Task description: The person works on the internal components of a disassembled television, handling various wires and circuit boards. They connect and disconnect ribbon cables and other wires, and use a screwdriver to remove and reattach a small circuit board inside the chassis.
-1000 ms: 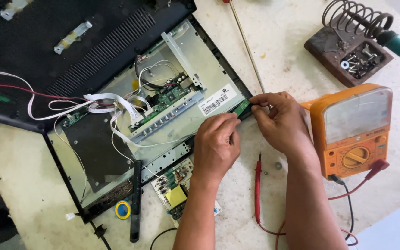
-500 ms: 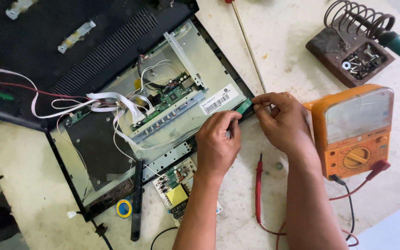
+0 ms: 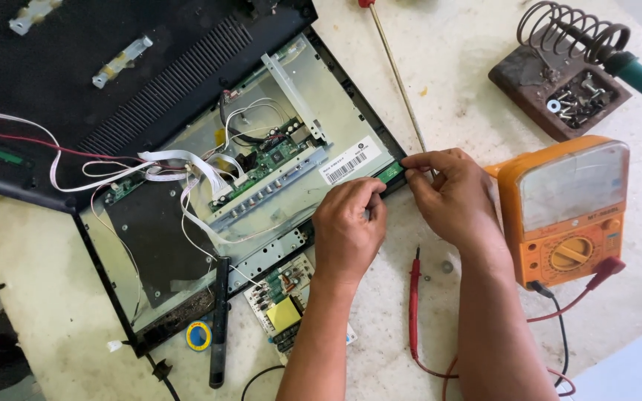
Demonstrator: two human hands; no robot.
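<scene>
Two bare hands work at the right edge of an opened flat monitor with a silver metal back panel (image 3: 291, 215), laid face down on a pale stone worktop (image 3: 455, 67). The right hand (image 3: 451, 197) pinches a narrow green circuit strip (image 3: 391, 172) at the monitor's black frame between thumb and forefinger, the fingers nearly closed on its end. The left hand (image 3: 347, 226) rests curled on the frame just left of it, fingertips pressed to the edge; whether it grips the strip cannot be told.

The black ribbed plastic rear cover (image 3: 113, 82) already lies off, at the far left, and the green main board (image 3: 273, 160) and white ribbon cables (image 3: 180, 160) are exposed. A loose power board with a yellow transformer (image 3: 284, 301) sits near the monitor's near edge. The strip appears partly seated in the frame, so this work looks unfinished.

An orange multimeter (image 3: 566, 215) stands to the right, its red probe (image 3: 414, 297) lying between the forearms, a coiled soldering-iron stand (image 3: 559, 74) beyond.
</scene>
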